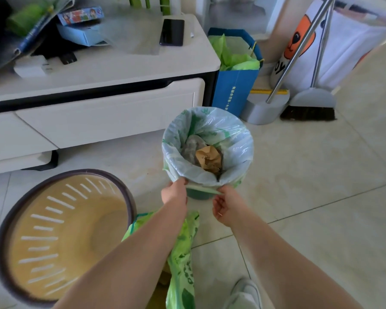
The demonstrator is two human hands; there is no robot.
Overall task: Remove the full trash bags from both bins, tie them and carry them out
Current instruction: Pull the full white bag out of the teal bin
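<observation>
A small bin (198,195) stands on the tiled floor, lined with a pale green-printed trash bag (239,148) folded over its rim. Crumpled brown paper (210,160) and grey waste lie inside. My left hand (175,192) and my right hand (226,204) both pinch the bag's folded near edge, a strip of plastic stretched between them. A larger tan bin (60,233) with a dark rim stands at the lower left, with no liner in it. A bright green filled trash bag (183,259) lies on the floor under my left forearm.
A white low cabinet (103,103) with a phone and boxes on top stands behind the bins. A blue paper bag (234,90), a dustpan (263,110) and a broom (310,108) stand at the back right. My shoe (245,293) is at the bottom.
</observation>
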